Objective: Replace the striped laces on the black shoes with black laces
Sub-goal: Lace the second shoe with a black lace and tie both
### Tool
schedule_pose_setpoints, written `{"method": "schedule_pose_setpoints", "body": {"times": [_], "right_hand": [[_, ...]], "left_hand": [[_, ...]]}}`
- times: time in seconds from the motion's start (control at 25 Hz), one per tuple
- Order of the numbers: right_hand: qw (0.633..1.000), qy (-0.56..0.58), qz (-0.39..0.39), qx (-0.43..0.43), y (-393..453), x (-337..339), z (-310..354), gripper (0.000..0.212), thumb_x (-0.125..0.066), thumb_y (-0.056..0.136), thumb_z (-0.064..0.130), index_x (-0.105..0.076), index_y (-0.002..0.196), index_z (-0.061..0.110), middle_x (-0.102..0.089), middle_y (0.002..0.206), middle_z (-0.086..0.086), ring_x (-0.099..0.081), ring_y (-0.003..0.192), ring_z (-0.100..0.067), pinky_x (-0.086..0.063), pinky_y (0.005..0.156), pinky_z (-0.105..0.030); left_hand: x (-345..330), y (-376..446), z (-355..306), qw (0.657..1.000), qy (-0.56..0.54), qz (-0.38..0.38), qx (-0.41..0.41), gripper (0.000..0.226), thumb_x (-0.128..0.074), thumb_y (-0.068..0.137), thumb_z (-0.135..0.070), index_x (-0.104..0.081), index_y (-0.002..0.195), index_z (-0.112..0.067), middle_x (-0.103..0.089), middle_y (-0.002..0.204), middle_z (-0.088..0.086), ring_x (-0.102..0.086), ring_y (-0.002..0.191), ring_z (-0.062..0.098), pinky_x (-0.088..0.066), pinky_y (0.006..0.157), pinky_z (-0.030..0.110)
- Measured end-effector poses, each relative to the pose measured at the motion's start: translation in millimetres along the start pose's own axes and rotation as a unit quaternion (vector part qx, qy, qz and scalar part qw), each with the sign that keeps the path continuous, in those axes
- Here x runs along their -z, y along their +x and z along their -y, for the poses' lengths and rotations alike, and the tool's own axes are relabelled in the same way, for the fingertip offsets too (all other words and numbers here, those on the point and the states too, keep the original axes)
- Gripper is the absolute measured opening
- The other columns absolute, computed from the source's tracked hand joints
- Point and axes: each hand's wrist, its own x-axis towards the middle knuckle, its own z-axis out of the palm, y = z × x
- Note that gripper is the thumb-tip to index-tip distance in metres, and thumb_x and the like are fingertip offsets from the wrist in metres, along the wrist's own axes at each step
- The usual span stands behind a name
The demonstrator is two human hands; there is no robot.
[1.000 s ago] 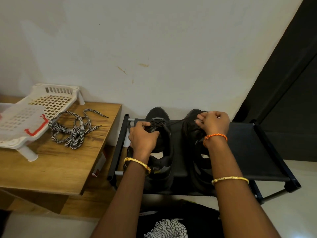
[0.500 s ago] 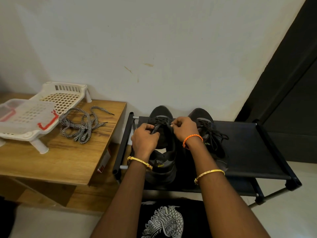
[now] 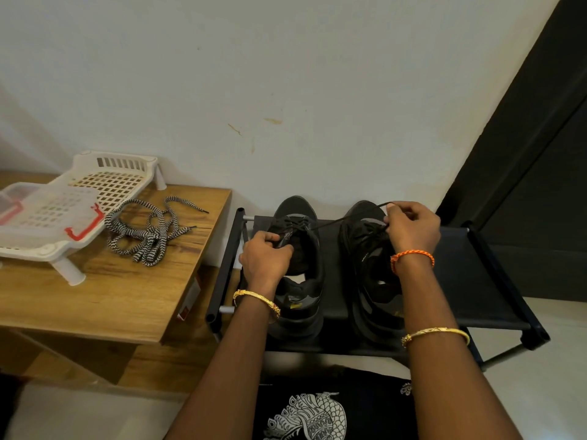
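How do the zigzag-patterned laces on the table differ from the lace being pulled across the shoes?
The striped laces are black-and-white and lie loose in a heap on the wooden table; the black lace is plain dark and drawn taut from the left shoe to the right hand. Nothing touches the striped laces.

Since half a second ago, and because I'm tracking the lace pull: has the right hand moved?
Yes. The right hand has swung rightward from above the left shoe to above the right shoe, drawing the black lace taut across the gap.
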Motion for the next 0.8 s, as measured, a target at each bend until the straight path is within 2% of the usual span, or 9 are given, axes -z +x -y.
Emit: {"method": "schedule_pose_setpoints", "body": {"times": [0.04, 0.08, 0.16, 0.28, 0.36, 0.44, 0.64, 0.72, 0.8], "right_hand": [[1.0, -0.024, -0.011, 0.009, -2, -1, -1, 0.012, -0.058, 0.085, 0.01, -0.067, 0.084, 0.019, -0.069, 0.092, -0.008, -0.062, 0.076, -0.013, -0.05, 0.068, -0.01], [0.997, -0.066, -0.014, 0.029, -3, -4, -2, 0.015, -0.056, 0.084, 0.009, -0.067, 0.09, 0.017, -0.068, 0.098, -0.007, -0.061, 0.081, -0.015, -0.048, 0.072, -0.01], [0.978, -0.183, 0.028, 0.097, -9, -17, -4, 0.022, -0.055, 0.082, 0.01, -0.067, 0.099, 0.019, -0.066, 0.105, -0.004, -0.058, 0.1, -0.021, -0.041, 0.091, -0.029], [0.908, -0.309, 0.219, 0.181, -22, -45, -6, 0.024, -0.056, 0.087, 0.014, -0.068, 0.105, 0.025, -0.068, 0.104, 0.0, -0.055, 0.112, -0.02, -0.026, 0.103, -0.037], [0.876, -0.337, 0.292, 0.184, -30, -60, -9, 0.022, -0.055, 0.091, 0.015, -0.07, 0.102, 0.027, -0.07, 0.103, 0.002, -0.056, 0.112, -0.019, -0.024, 0.104, -0.038], [0.884, -0.329, 0.285, 0.172, -31, -65, -9, 0.02, -0.055, 0.091, 0.016, -0.072, 0.095, 0.026, -0.071, 0.098, 0.001, -0.057, 0.108, -0.02, -0.025, 0.1, -0.038], [0.91, -0.318, 0.201, 0.175, -20, -40, 0, 0.017, -0.055, 0.089, 0.015, -0.069, 0.086, 0.024, -0.067, 0.084, 0.003, -0.057, 0.099, -0.022, -0.026, 0.096, -0.036], [0.924, -0.314, 0.138, 0.17, -15, -23, 5, 0.016, -0.054, 0.089, 0.015, -0.068, 0.087, 0.022, -0.063, 0.08, 0.003, -0.057, 0.095, -0.024, -0.027, 0.096, -0.037], [0.932, -0.321, 0.071, 0.155, -14, -10, 6, 0.016, -0.052, 0.088, 0.016, -0.068, 0.089, 0.019, -0.066, 0.087, -0.001, -0.057, 0.095, -0.025, -0.029, 0.096, -0.039]], "left_hand": [[0, 0, 0, 1.0, -0.002, 0.0, 0.001, 0.029, -0.072, 0.076, -0.019, -0.059, 0.102, -0.02, -0.059, 0.115, 0.008, -0.055, 0.11, 0.027, -0.05, 0.092, 0.043], [1, 1, 0, 1.0, -0.005, -0.001, 0.002, 0.032, -0.072, 0.076, -0.02, -0.056, 0.103, -0.019, -0.058, 0.115, 0.007, -0.055, 0.109, 0.026, -0.05, 0.092, 0.041], [3, 0, -1, 1.0, -0.013, -0.004, -0.001, 0.039, -0.074, 0.076, -0.019, -0.046, 0.105, -0.02, -0.056, 0.112, 0.006, -0.056, 0.106, 0.023, -0.05, 0.085, 0.033], [6, -2, -1, 1.0, -0.011, 0.009, -0.013, 0.046, -0.073, 0.077, -0.019, -0.042, 0.109, -0.022, -0.055, 0.113, 0.008, -0.057, 0.104, 0.023, -0.05, 0.082, 0.032], [7, -2, 0, 1.0, -0.009, 0.013, -0.016, 0.046, -0.074, 0.077, -0.02, -0.042, 0.111, -0.022, -0.055, 0.113, 0.009, -0.057, 0.103, 0.024, -0.052, 0.084, 0.034], [7, -1, 0, 1.0, -0.018, 0.012, -0.013, 0.047, -0.074, 0.076, -0.02, -0.04, 0.109, -0.022, -0.055, 0.108, 0.005, -0.058, 0.102, 0.022, -0.05, 0.078, 0.029], [8, 3, 0, 1.0, -0.018, 0.019, -0.006, 0.053, -0.076, 0.075, -0.019, -0.037, 0.11, -0.02, -0.052, 0.095, -0.001, -0.057, 0.103, 0.023, -0.049, 0.083, 0.032], [10, 7, 1, 0.999, -0.005, 0.043, 0.003, 0.054, -0.077, 0.074, -0.019, -0.04, 0.114, -0.02, -0.055, 0.102, 0.002, -0.056, 0.105, 0.024, -0.049, 0.085, 0.032], [11, 11, 0, 0.996, -0.016, 0.088, 0.029, 0.055, -0.079, 0.072, -0.025, -0.043, 0.115, -0.022, -0.054, 0.119, 0.008, -0.054, 0.111, 0.027, -0.05, 0.093, 0.038]]}}
